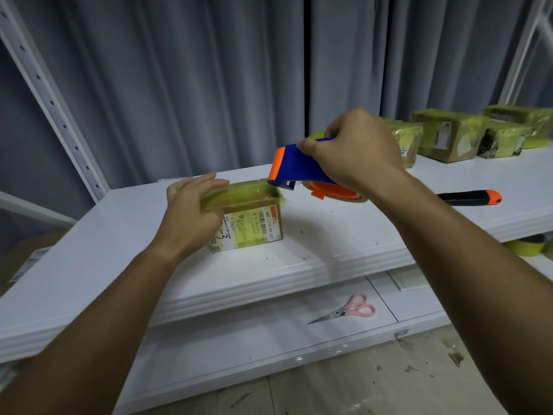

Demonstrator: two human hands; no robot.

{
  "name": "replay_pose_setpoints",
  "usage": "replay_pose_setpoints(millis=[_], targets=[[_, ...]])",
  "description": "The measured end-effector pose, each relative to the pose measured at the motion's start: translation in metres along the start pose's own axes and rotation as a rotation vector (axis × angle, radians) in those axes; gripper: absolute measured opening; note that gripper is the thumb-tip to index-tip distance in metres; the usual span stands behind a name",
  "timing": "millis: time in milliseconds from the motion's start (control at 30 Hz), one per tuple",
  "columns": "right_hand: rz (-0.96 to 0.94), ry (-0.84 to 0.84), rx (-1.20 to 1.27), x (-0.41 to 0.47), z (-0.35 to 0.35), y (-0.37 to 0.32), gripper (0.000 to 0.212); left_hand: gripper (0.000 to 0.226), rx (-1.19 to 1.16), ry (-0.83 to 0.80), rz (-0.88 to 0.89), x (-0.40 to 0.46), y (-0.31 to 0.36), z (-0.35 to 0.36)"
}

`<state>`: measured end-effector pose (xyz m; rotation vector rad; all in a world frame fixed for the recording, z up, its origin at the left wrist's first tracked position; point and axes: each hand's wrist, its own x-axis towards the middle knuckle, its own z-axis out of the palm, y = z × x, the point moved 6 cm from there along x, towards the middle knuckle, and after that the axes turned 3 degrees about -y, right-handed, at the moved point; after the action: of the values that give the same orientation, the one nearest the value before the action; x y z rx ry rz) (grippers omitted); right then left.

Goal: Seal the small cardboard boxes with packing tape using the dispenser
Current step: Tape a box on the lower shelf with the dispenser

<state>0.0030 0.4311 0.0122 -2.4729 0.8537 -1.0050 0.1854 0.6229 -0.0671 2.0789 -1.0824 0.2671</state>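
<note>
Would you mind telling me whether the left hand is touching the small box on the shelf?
Touching. The head view shows the left hand resting on the small box, fingers laid over its top left edge.

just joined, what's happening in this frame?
A person is taping a small cardboard box on the white shelf. The left hand steadies the box from its left side, while the right hand grips a blue and orange tape dispenser at the box's top right edge. Yellowish tape already covers its top. More taped boxes sit at the back right.
</note>
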Motion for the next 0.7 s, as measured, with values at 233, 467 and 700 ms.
replay_pose_setpoints(millis=[233, 467, 700], targets=[[-0.003, 0.008, 0.024, 0.003, 0.004, 0.001, 0.038, 0.030, 0.104, -0.069, 0.116, 0.000, 0.014, 0.015], [-0.008, 0.044, 0.053, 0.002, 0.003, 0.003, 0.041, 0.041, -0.084, 0.037, 0.088, -0.001, 0.012, 0.006], [-0.019, 0.064, 0.071, 0.003, 0.006, 0.006, 0.040, 0.046, 0.207, -0.030, 0.057, 0.003, 0.035, 0.033]])
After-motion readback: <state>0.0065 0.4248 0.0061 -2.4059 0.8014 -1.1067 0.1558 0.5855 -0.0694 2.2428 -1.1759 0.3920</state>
